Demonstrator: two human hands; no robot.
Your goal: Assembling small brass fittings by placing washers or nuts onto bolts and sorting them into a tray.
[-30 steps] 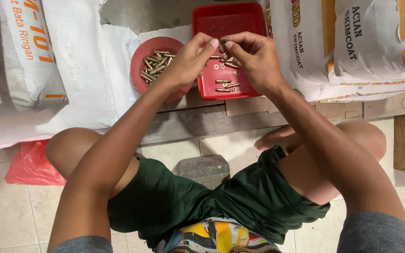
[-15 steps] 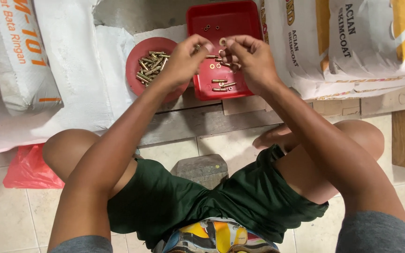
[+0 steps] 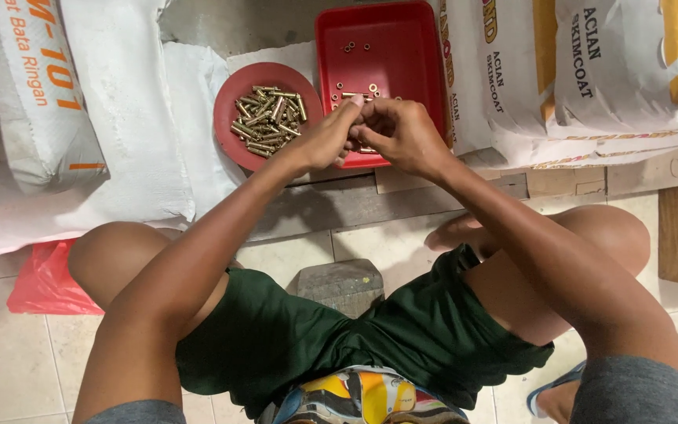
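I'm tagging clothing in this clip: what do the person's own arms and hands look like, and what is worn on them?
Both arms are bare from the short grey sleeves down. The left hand and right hand are bare too: no gloves, and no watch, ring or bracelet shows. No markings are visible on either forearm.

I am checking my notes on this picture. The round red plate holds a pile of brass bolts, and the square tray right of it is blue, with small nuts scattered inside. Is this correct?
Not quite: the tray is red, not blue, as the head view shows. The rest holds: the round red plate carries the pile of brass bolts, and small nuts lie scattered in the tray to its right.
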